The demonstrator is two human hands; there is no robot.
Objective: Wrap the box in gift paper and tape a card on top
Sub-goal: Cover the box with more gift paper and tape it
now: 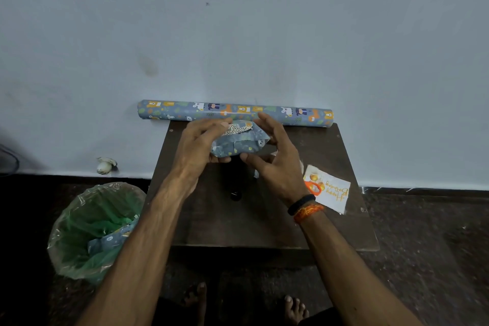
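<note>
A box wrapped in blue patterned gift paper [238,144] is held above the dark wooden table [264,219]. My left hand [198,145] grips its left end, thumb underneath and fingers curled over the top. My right hand [275,156] hovers at the box's right end with fingers spread, the thumb reaching under the box. A white "Happy Birthday" card [330,190] lies on the table's right side, with orange scissor handles [313,188] lying on it. The roll of gift paper [235,112] lies along the table's back edge against the wall.
A bin lined with a green plastic bag [98,230] stands on the floor left of the table, with paper scraps inside. A small white object [105,165] lies on the floor by the wall. A small dark round thing [235,195] sits mid-table. Bare feet show below the table.
</note>
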